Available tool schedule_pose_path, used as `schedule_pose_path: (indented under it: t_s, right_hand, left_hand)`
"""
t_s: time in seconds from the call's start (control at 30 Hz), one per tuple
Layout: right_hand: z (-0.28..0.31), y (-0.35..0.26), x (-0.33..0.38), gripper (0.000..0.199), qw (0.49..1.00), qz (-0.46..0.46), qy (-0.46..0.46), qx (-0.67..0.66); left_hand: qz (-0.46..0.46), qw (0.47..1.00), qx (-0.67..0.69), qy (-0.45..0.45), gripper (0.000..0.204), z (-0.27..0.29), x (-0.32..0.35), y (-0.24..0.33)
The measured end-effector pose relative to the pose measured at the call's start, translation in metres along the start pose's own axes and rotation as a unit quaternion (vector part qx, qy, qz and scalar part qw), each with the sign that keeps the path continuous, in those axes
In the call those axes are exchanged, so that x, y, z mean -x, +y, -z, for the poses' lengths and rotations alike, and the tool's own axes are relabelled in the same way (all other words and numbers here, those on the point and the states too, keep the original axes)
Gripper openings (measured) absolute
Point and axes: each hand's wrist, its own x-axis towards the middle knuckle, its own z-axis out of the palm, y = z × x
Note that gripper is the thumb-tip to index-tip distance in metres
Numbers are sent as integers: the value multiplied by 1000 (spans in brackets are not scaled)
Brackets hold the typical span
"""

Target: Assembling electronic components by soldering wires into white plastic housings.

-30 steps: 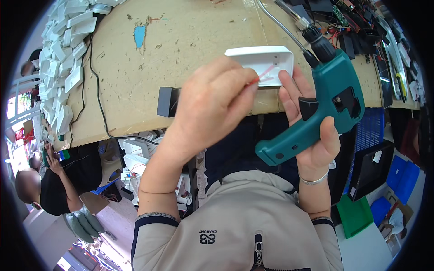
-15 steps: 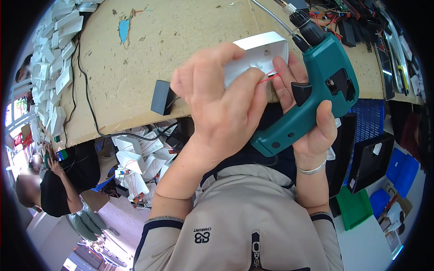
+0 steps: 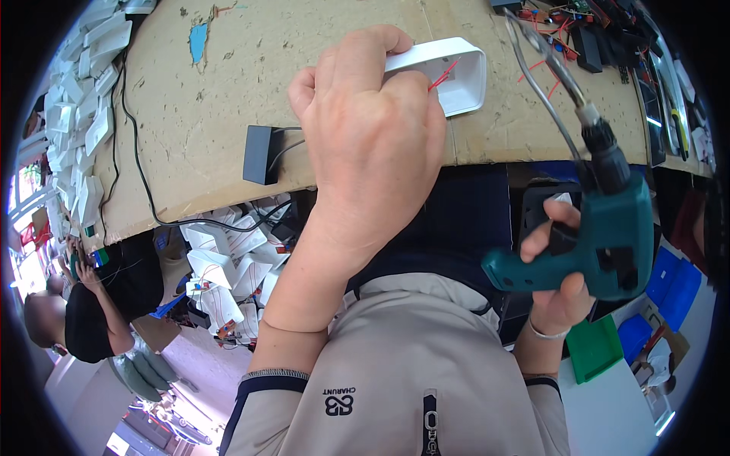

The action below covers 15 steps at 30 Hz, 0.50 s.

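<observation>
On the worktable, my left hand [image 3: 372,125] is closed over the end of a white plastic box [image 3: 464,91]. Thin red wires [image 3: 443,76] stick out from between its fingers, over the box's open inside. A teal soldering gun [image 3: 620,216], with a metal tip and a curved thin tube at the front, is in my right hand [image 3: 566,304]. That hand grips it from below, fingers around the body beside the black trigger, off the table's front edge. My left fingertips are partly hidden behind the hand.
A small black box [image 3: 262,156] with a cable lies left of my hand. White cases [image 3: 76,114] are heaped at the far left, and more cases with wires [image 3: 228,266] sit below the table edge. Circuit boards and tools clutter the far right. Another person [image 3: 95,319] works at left.
My right hand has drawn the soldering gun away from the white box, right and toward me. My left hand has moved slightly away from me, and the box now rests on the table.
</observation>
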Motion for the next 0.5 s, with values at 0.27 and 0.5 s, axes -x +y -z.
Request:
schedule_pose_path:
  t_s: [0.27, 0.5]
  right_hand:
    - [1, -17, 22, 75, 991, -25, 62, 119]
    - [-8, -21, 28, 77, 982, -85, 100, 134]
  left_hand:
    - [-7, 999, -42, 5, 7, -4, -1, 2]
    - [-2, 1000, -27, 6, 7, -3, -1, 2]
